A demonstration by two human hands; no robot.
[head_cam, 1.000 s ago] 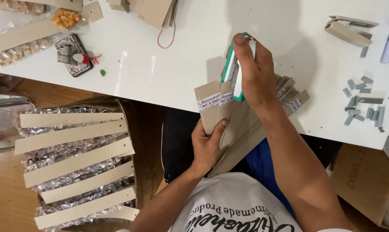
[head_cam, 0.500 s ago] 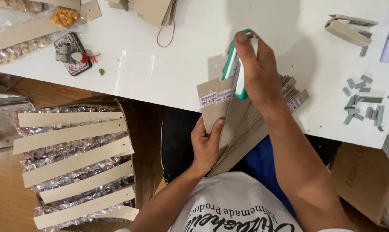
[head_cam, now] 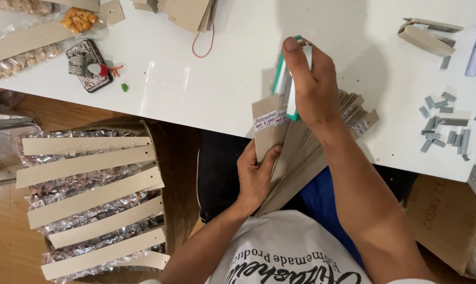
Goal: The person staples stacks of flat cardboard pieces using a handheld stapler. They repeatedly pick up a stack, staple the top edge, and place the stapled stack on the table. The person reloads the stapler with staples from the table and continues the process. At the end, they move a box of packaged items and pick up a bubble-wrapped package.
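My right hand (head_cam: pixel 309 84) grips a green and white stapler (head_cam: pixel 282 79) over the table edge, its jaw at the top of a brown cardboard strip (head_cam: pixel 267 126) with a small printed label. My left hand (head_cam: pixel 256 176) holds that strip and a thick fanned stack of like cardboard strips (head_cam: pixel 322 142) from below, thumb on the front strip. The stack leans on the edge of the white table (head_cam: pixel 196 84) and reaches down to my lap.
A box (head_cam: pixel 90 194) at lower left holds several cardboard-topped clear bags. On the table lie loose staple bars (head_cam: pixel 446 126), a small cardboard staple box (head_cam: pixel 424 34), a red rubber band (head_cam: pixel 204 44), a phone (head_cam: pixel 88 66), snack bags (head_cam: pixel 38 37) and more cardboard (head_cam: pixel 188 13).
My right hand with the stapler has shifted slightly up on the strip; my left hand and the stack stay in place.
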